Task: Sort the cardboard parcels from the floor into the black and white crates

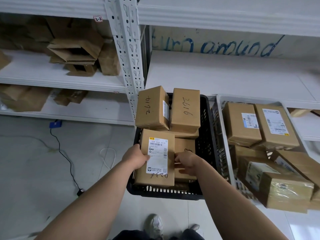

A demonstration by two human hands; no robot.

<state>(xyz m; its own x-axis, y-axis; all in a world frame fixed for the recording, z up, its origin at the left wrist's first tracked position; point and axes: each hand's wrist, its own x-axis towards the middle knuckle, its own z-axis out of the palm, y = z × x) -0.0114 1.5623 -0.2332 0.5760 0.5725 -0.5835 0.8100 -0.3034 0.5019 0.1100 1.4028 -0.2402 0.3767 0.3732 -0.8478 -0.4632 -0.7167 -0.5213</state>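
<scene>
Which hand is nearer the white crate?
Right. The right hand pinches the labelled parcel's right edge, on the white crate's side; the left hand grips its left edge, farther off.

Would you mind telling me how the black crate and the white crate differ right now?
The black crate is dark; the white crate, to its right, is pale. The black crate's far parcels show handwritten numbers, whereas the white crate's mostly show printed labels. The left hand and right hand grip a labelled parcel at the black crate; neither touches the white crate. Both are slotted and hold cardboard parcels.
</scene>
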